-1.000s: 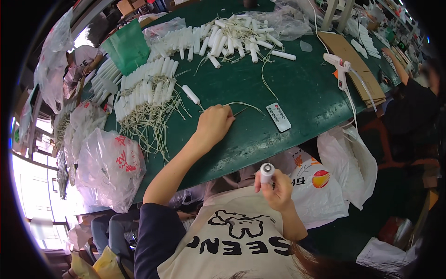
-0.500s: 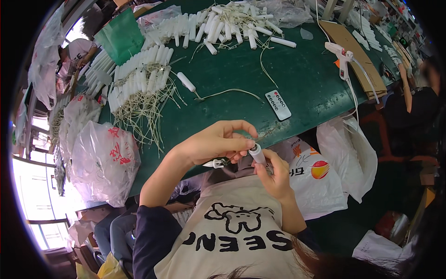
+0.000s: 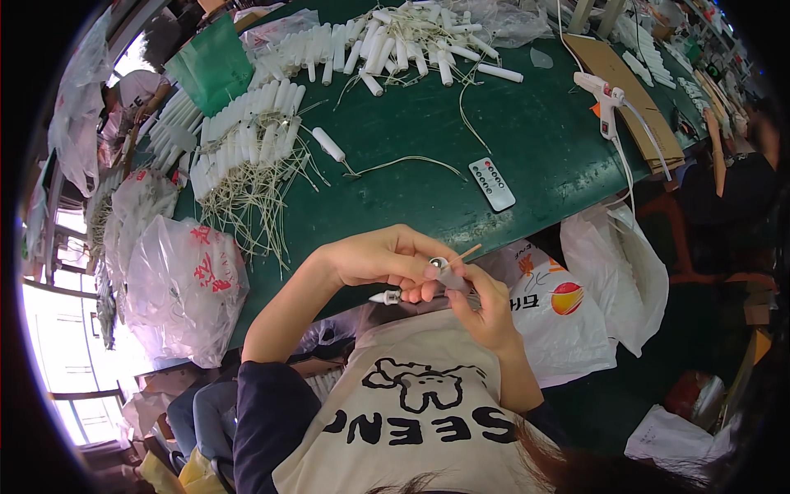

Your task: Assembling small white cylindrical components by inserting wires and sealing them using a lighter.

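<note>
Just beyond the table's near edge, my right hand (image 3: 487, 311) is wrapped round a short white plastic tube (image 3: 452, 281), its open end tilted up toward my left hand (image 3: 383, 257). My left thumb and index finger are pinched at that open end, where something small and shiny shows. Below them, a white flame-shaped tip piece (image 3: 385, 297) sticks out from my curled left fingers. A thin light-brown stick (image 3: 469, 252) slants across the tube's mouth; what grips it is not plain. On the table ahead lie a single white tube with wires (image 3: 328, 144) and a white remote control (image 3: 492, 185).
White tubes with trailing wires (image 3: 247, 148) are heaped at left, with another pile (image 3: 387, 45) at the far side. A hot glue gun (image 3: 606, 103) stands by cardboard (image 3: 625, 107). Plastic bags (image 3: 185, 284) hang left; white bags (image 3: 559, 321) hang right. Another person's arm (image 3: 717, 156) shows far right.
The tube has tipped so its mouth faces up more, and my left fingers have closed in on it. The thin stick now shows clearly across the opening. The flame-shaped piece has shifted slightly.
</note>
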The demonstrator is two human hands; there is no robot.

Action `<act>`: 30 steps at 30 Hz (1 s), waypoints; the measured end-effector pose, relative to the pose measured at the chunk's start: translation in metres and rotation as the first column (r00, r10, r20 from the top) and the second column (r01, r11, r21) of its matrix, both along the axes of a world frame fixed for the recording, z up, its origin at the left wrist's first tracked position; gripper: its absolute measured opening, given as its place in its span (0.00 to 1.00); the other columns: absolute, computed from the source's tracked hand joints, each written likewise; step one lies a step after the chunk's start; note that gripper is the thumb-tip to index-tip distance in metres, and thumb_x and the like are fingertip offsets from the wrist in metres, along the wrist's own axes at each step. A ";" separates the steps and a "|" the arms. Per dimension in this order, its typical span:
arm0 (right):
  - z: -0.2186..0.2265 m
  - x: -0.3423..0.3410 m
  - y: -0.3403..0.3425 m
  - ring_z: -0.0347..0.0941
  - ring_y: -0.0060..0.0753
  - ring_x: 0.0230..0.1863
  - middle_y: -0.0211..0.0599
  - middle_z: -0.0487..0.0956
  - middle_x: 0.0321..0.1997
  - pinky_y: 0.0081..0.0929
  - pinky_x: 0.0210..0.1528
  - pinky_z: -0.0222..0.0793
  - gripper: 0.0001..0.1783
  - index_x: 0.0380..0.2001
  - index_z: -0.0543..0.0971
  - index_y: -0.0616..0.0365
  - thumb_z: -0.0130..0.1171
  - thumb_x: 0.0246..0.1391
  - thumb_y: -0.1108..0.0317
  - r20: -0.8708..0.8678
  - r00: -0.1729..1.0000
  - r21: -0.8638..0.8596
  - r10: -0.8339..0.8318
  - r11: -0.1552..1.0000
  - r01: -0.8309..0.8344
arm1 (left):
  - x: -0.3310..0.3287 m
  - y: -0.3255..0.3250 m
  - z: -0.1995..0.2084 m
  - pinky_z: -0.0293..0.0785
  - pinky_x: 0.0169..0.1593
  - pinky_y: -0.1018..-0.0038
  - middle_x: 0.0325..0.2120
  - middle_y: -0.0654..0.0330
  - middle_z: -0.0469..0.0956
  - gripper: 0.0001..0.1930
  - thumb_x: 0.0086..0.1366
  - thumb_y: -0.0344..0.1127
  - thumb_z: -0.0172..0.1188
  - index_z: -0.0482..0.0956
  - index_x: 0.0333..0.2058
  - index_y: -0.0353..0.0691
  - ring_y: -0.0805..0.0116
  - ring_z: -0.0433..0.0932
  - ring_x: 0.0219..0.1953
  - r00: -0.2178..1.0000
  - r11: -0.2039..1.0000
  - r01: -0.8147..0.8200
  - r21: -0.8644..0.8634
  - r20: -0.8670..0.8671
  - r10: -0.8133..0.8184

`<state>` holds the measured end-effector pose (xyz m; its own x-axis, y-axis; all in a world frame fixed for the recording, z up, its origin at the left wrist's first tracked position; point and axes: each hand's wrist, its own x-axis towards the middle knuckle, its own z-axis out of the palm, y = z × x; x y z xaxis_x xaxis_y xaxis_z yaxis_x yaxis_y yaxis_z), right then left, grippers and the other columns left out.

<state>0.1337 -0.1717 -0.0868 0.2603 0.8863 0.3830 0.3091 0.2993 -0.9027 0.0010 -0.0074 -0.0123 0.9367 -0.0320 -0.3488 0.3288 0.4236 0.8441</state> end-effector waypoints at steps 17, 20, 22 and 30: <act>-0.011 0.002 0.000 0.75 0.23 0.26 0.37 0.79 0.27 0.21 0.30 0.71 0.13 0.43 0.71 0.69 0.53 0.54 0.76 0.016 1.000 -0.090 -0.010 0.996 0.011 | -0.002 -0.003 0.011 0.59 0.18 0.86 0.19 0.63 0.77 0.19 0.64 0.36 0.57 0.69 0.50 0.32 0.81 0.70 0.17 0.970 0.966 -0.223 0.134 -0.072 0.234; -0.006 0.002 -0.001 0.76 0.26 0.28 0.39 0.79 0.29 0.22 0.33 0.71 0.13 0.42 0.72 0.69 0.54 0.53 0.76 0.036 0.999 -0.095 -0.010 0.995 0.013 | -0.003 0.003 0.010 0.61 0.18 0.85 0.18 0.61 0.76 0.18 0.64 0.35 0.56 0.69 0.49 0.32 0.80 0.70 0.16 0.984 0.990 -0.138 0.026 -0.112 0.140; -0.004 0.000 0.002 0.75 0.30 0.27 0.41 0.77 0.29 0.23 0.30 0.71 0.13 0.41 0.72 0.68 0.56 0.52 0.75 0.042 0.999 -0.040 -0.024 0.999 0.026 | -0.003 0.005 0.007 0.61 0.18 0.85 0.17 0.60 0.76 0.18 0.64 0.35 0.56 0.69 0.50 0.32 0.79 0.70 0.15 0.989 0.997 -0.076 -0.018 -0.130 0.073; -0.005 0.004 0.003 0.76 0.34 0.26 0.42 0.77 0.31 0.25 0.27 0.72 0.13 0.40 0.74 0.65 0.59 0.49 0.75 0.058 0.997 0.050 0.041 0.998 -0.044 | -0.004 0.003 -0.006 0.68 0.22 0.84 0.21 0.51 0.79 0.19 0.60 0.37 0.59 0.74 0.47 0.31 0.76 0.74 0.16 0.995 0.993 0.096 -0.071 -0.006 -0.097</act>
<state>0.1379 -0.1692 -0.0917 0.1994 0.8749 0.4414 0.3455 0.3587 -0.8671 -0.0030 -0.0049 -0.0182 0.9245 -0.1470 -0.3516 0.3792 0.4483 0.8095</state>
